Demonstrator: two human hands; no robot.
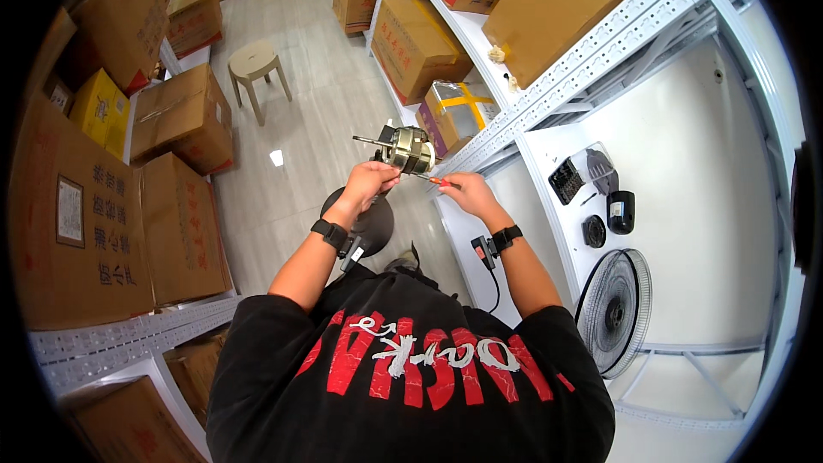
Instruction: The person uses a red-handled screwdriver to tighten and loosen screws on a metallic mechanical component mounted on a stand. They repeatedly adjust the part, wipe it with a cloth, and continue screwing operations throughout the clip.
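Note:
The bare motor of a fan (410,151), metal with a shaft pointing left, sits on top of a stand whose dark round base (372,225) shows below. My left hand (370,183) is closed at the motor's lower left side, fingertips pressed against it. From the right, my right hand (472,195) grips a screwdriver (445,183) by its red and black handle. The screwdriver's tip reaches the underside of the motor; the exact contact point is too small to make out.
On the white shelf at right lie a round fan grille (614,312), a black motor cover (621,212), a round black part (593,231) and an open bit case (567,181). A stool (253,60) stands ahead. Cartons (182,236) line the left; metal racking (591,56) borders the right.

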